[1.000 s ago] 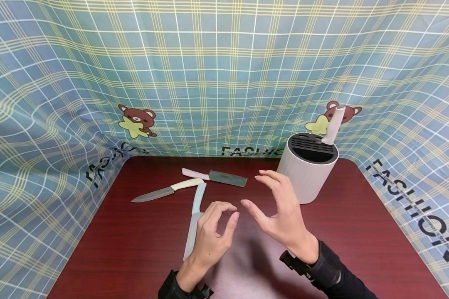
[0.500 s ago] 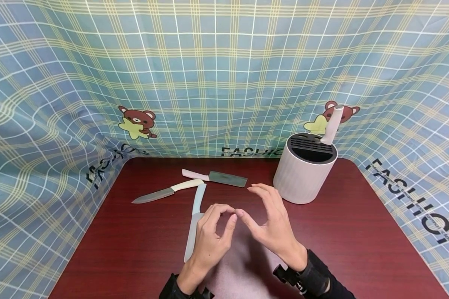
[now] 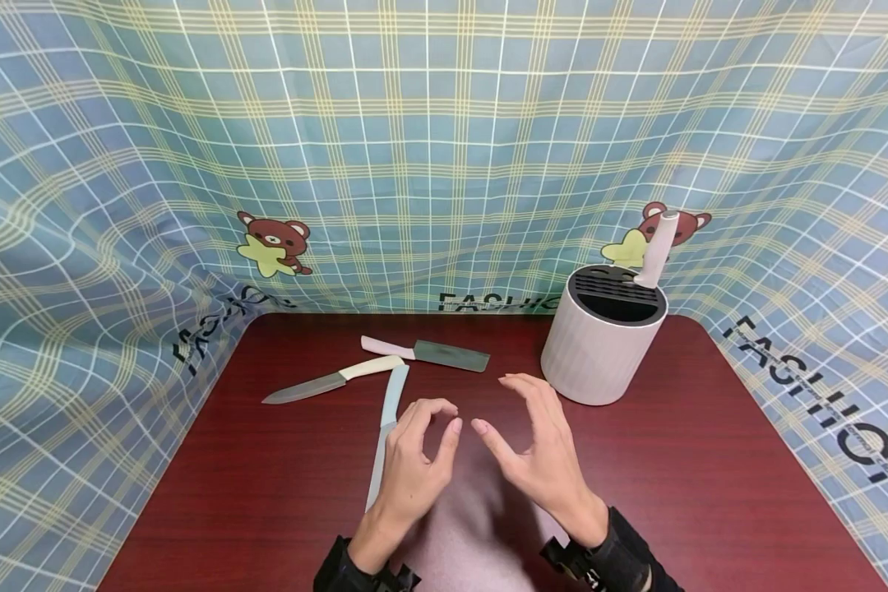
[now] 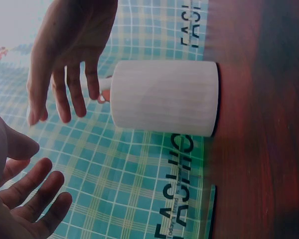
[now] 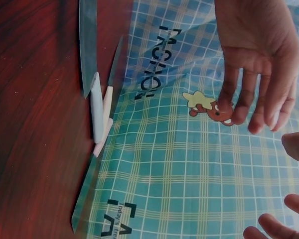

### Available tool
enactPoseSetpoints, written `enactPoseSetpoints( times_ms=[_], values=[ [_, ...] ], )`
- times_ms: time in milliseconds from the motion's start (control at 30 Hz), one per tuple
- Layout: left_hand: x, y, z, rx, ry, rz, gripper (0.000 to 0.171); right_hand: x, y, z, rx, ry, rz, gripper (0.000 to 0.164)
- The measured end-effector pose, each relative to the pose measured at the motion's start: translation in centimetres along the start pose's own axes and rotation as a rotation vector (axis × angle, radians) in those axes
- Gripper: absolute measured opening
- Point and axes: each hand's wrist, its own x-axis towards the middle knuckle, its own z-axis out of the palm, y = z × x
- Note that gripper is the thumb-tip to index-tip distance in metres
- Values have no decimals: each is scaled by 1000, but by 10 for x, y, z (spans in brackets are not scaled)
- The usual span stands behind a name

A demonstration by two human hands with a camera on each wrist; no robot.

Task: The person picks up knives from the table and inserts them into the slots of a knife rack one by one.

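Observation:
My left hand (image 3: 417, 464) hovers over the table's front middle, fingers loosely bent, holding nothing; a gap shows between thumb and fingertips. Facing it, my right hand (image 3: 543, 456) is also empty, thumb and fingers spread apart. The two hands do not touch. Beside and partly behind the left hand lies a knife with a light blue handle (image 3: 395, 393); the hand hides part of its blade. A cream-handled knife (image 3: 373, 366) lies further left. Behind them is a pink-handled cleaver (image 3: 451, 355). Beyond the right hand stands a white knife block (image 3: 599, 353) with a white-handled knife (image 3: 659, 249) in it.
The dark red table (image 3: 252, 477) has plaid cloth (image 3: 429, 164) hanging behind it and along both sides. The knife block has a black slotted top (image 3: 614, 294) and stands near the back right. The blue and cream handles meet at their ends.
My right hand moved left and toward me, its thumb meeting the left fingertips half a second ago. Now the hands are slightly apart again. The knives and block stay put.

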Motion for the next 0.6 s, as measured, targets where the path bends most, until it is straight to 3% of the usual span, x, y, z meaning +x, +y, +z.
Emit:
enactPoseSetpoints(
  times_ms=[600],
  values=[
    [14,-34,1,133,-149,-264,27,1,3,-2,9,38,-10,65]
  ],
)
